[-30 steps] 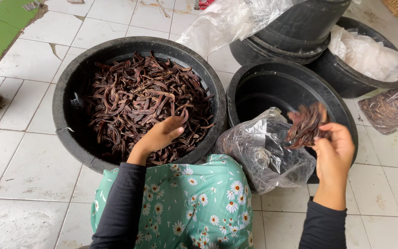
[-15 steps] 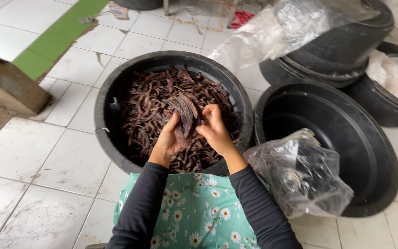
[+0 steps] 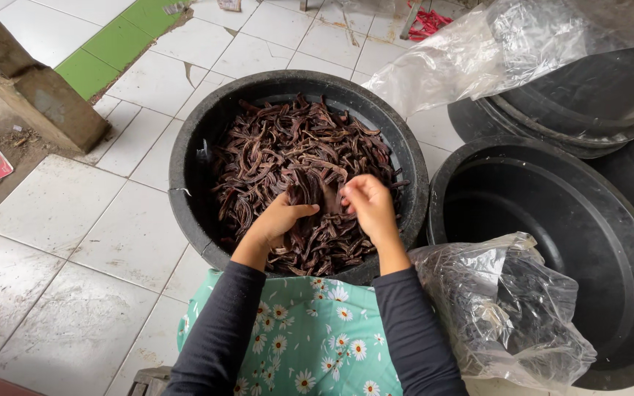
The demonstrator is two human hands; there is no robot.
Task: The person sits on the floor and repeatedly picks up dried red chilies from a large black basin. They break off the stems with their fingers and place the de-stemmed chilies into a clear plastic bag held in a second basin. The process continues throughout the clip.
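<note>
Gathering dark dried pods (image 3: pixel 288 154) in the black tub (image 3: pixel 192 198), left hand (image 3: pixel 280 220) and right hand (image 3: pixel 368 205) both clutch a bunch, and loose strands could slip onto the tiled floor (image 3: pixel 60 213).

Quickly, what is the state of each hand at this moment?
Left hand: fingers curled around dark brown dried pods in the round black plastic tub.
Right hand: closed on the same pods.
</note>
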